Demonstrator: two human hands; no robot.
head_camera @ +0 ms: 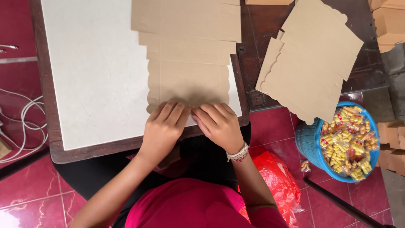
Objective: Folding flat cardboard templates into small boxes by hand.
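A flat brown cardboard box blank (188, 50) with scalloped edges lies on a white board (97, 71) on a dark wooden table (42, 105). My left hand (163, 126) and my right hand (218, 124) rest side by side on the blank's near edge, fingers pressed down flat on it with fingertips almost meeting. A beaded bracelet (237, 154) circles my right wrist. The near strip of the blank is hidden under my fingers.
A stack of more flat box blanks (310, 63) hangs over the table's right side. A blue basket (312, 145) of small yellow snack packets sits on the red tiled floor, next to a red plastic bag (274, 177). Folded cardboard boxes (390, 23) stand at right; white cables (21, 122) lie left.
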